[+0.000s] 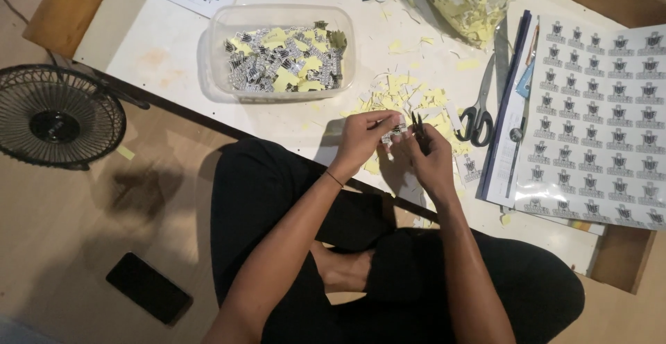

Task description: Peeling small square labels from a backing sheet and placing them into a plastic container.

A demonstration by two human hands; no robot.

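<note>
Yellow scraps [409, 101] ring both hands [361, 139], scissors [479, 112] perhaps clear.

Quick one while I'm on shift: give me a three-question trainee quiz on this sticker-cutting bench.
1. True or false: the large scissors are in the right hand.
2. What does the left hand pinch?
3. The clear tub holds: A) cut stickers and yellow backing scraps, B) water, C) pens.

Key:
1. False; they lie on the table, and the right hand holds small black snips.
2. A small printed sticker piece.
3. A.
</note>
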